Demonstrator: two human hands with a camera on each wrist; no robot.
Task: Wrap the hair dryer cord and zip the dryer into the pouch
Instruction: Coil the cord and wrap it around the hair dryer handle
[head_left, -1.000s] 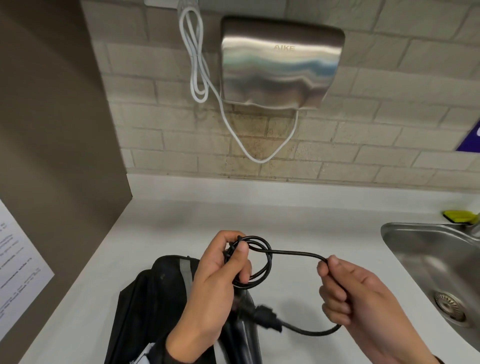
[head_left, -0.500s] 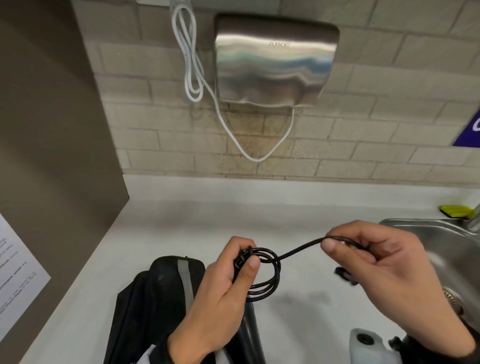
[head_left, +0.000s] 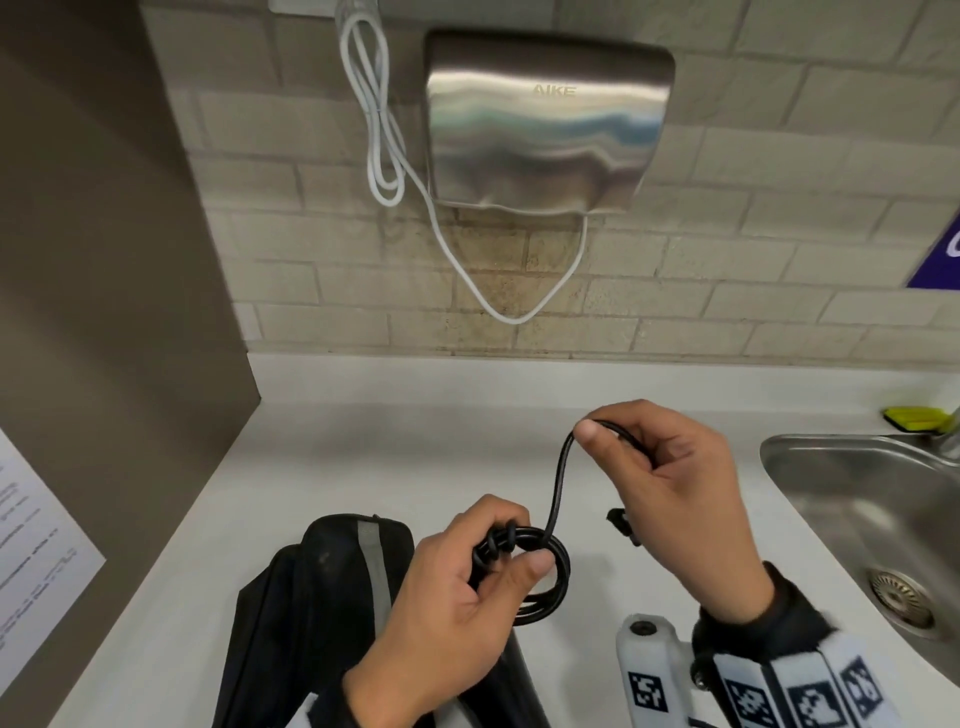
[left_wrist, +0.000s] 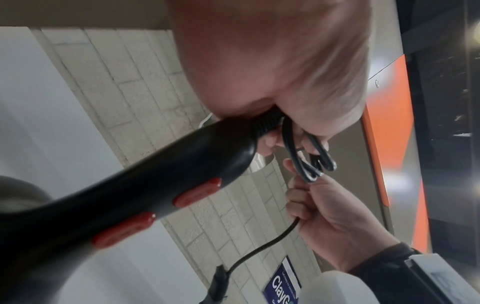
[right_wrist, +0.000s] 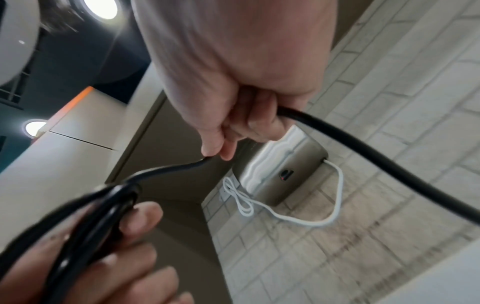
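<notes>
Cord wrap looks mostly done, but nothing's packed yet. The left hand, lower middle of the head view, has its fingers and thumb curled round a small stack of coils of the black cord, right at the end of the hair dryer handle. The left wrist view shows that handle, with its red buttons, running out from under the palm.

The right hand, just right of centre, pinches the loose run of cord between thumb and fingers and holds it up above the coils. Below that hand the plug dangles, so I'd guess only a short tail is left to wind, maybe one loop.

The black pouch lies on the white bench at lower left, under the left hand. I can't tell if its zip is open. So what's left: finish the tail, tuck in the plug, get the dryer in the pouch, zip it. Call it about halfway.
</notes>
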